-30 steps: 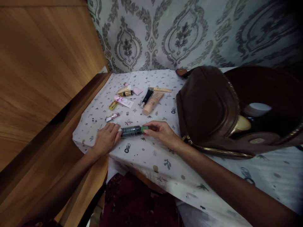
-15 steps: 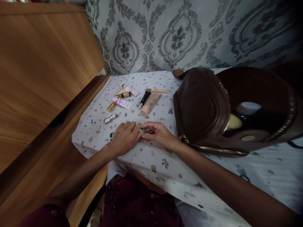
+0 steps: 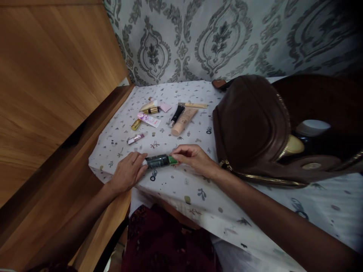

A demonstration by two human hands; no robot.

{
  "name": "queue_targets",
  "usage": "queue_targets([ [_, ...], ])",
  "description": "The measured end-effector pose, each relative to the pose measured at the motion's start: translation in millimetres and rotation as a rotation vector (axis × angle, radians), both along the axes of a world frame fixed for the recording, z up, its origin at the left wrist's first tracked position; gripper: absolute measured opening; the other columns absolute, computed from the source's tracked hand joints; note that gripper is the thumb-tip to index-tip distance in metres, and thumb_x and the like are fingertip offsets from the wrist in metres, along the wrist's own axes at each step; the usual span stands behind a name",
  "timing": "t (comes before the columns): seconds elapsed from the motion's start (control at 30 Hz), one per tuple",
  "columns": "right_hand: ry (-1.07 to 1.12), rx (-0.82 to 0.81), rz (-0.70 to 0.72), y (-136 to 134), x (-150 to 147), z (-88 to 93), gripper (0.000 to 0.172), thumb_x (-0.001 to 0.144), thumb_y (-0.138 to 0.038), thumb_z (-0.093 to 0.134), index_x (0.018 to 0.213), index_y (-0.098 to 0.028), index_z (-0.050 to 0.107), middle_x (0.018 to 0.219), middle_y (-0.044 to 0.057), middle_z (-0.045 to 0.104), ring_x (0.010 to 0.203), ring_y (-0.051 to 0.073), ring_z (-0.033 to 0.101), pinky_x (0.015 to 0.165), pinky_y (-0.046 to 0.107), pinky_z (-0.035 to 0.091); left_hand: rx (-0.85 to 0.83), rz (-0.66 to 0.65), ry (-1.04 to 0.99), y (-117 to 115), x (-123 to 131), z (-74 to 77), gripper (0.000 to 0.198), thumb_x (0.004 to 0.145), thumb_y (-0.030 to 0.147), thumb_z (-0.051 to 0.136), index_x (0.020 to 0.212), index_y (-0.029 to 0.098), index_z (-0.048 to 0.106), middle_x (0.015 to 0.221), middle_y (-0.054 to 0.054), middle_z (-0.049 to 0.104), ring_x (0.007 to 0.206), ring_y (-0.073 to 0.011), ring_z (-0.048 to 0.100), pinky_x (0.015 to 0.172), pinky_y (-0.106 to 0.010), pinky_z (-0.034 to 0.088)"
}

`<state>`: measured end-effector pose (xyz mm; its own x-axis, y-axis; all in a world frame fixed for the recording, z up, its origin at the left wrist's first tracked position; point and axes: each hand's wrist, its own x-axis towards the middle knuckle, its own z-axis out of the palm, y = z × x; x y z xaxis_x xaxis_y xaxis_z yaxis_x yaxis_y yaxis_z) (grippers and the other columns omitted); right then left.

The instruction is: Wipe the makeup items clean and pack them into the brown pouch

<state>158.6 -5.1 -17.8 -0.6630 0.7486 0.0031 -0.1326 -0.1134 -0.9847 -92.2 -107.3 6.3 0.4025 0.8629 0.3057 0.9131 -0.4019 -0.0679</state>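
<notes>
A dark tube with a green end [image 3: 157, 161] lies across between my two hands, close to the near edge of the cloth-covered table [image 3: 181, 189]. My left hand [image 3: 129, 169] is closed around its left end, where a bit of white shows by the fingers. The fingertips of my right hand [image 3: 193, 158] pinch the green end. Just beyond my left hand lies a small lip gloss tube [image 3: 135, 138]. Past my right hand rest a beige squeeze tube [image 3: 184, 121] and a black tube [image 3: 177, 115] side by side.
A brown leather backpack [image 3: 252, 124] stands unzipped on the right, a white-capped container [image 3: 313, 127] inside. Farther back lie a brush-like stick [image 3: 193, 105], a pink-and-white tube [image 3: 149, 119], a gold bottle [image 3: 136, 124] and a gold-and-black tube [image 3: 151, 110]. A wooden panel [image 3: 62, 56] borders the left.
My left hand has slid left and uncovered the dark tube, which was mostly hidden under it. My right hand stays at the green end. The view has shifted slightly.
</notes>
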Motion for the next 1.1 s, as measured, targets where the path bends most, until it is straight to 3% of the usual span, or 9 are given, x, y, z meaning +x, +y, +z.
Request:
queue_targets([
  [0.2, -0.034, -0.045, -0.055, -0.4, 0.3, -1.1, 0.031, 0.066, -0.035, 0.082, 0.091, -0.020, 0.070, 0.084, 0.001, 0.071, 0.072, 0.013, 0.064, 0.073, 0.030, 0.053, 0.062, 0.035, 0.035, -5.1, -0.7, 0.7, 0.031, 0.102, 0.029, 0.033, 0.119, 0.013, 0.054, 0.094, -0.009, 0.062, 0.087, -0.0221, 0.058, 0.076, -0.034, 0.049],
  [0.4, -0.070, -0.015, -0.098, 0.7, 0.9, -3.6, 0.032, 0.064, -0.037, 0.083, 0.086, -0.018, 0.073, 0.085, 0.002, 0.071, 0.078, 0.015, 0.065, 0.081, 0.034, 0.051, 0.165, -0.041, 0.252, 4.8, 31.9, 14.2, 0.034, 0.102, 0.031, 0.036, 0.120, 0.009, 0.054, 0.091, -0.010, 0.065, 0.080, -0.0234, 0.060, 0.069, -0.037, 0.045],
  [0.57, -0.034, 0.010, -0.072, 2.1, -1.2, -6.4, 0.035, 0.058, -0.040, 0.085, 0.083, -0.019, 0.072, 0.081, 0.000, 0.072, 0.077, 0.015, 0.064, 0.083, 0.035, 0.050, 0.050, -0.045, 0.268, 22.8, 68.7, 20.2, 0.036, 0.101, 0.034, 0.040, 0.124, 0.010, 0.050, 0.096, -0.011, 0.064, 0.091, -0.0266, 0.061, 0.078, -0.040, 0.046],
  [0.67, -0.018, 0.034, -0.049, 1.9, -1.5, -7.1, 0.034, 0.059, -0.040, 0.085, 0.080, -0.018, 0.071, 0.081, 0.000, 0.071, 0.077, 0.015, 0.064, 0.082, 0.035, 0.050, -0.068, -0.060, 0.233, 32.0, 76.8, 23.5, 0.035, 0.100, 0.039, 0.041, 0.118, 0.012, 0.051, 0.099, -0.011, 0.063, 0.095, -0.0268, 0.061, 0.079, -0.039, 0.047],
  [0.83, -0.035, 0.038, -0.020, -0.4, -0.5, -5.5, 0.034, 0.062, -0.040, 0.083, 0.084, -0.018, 0.070, 0.081, 0.001, 0.072, 0.076, 0.015, 0.064, 0.079, 0.034, 0.050, -0.199, -0.096, 0.160, 29.3, 53.7, 26.8, 0.038, 0.098, 0.050, 0.043, 0.111, 0.016, 0.049, 0.104, -0.011, 0.063, 0.095, -0.0261, 0.062, 0.079, -0.037, 0.049],
  [1.1, -0.082, 0.079, -0.015, -1.0, 1.3, -2.7, 0.028, 0.067, -0.038, 0.080, 0.087, -0.020, 0.070, 0.086, 0.003, 0.072, 0.080, 0.017, 0.066, 0.081, 0.035, 0.052, -0.234, 0.047, -0.012, -2.6, -0.6, 14.1, 0.035, 0.091, 0.053, 0.054, 0.104, 0.020, 0.051, 0.096, -0.007, 0.063, 0.091, -0.0251, 0.061, 0.076, -0.036, 0.048],
])
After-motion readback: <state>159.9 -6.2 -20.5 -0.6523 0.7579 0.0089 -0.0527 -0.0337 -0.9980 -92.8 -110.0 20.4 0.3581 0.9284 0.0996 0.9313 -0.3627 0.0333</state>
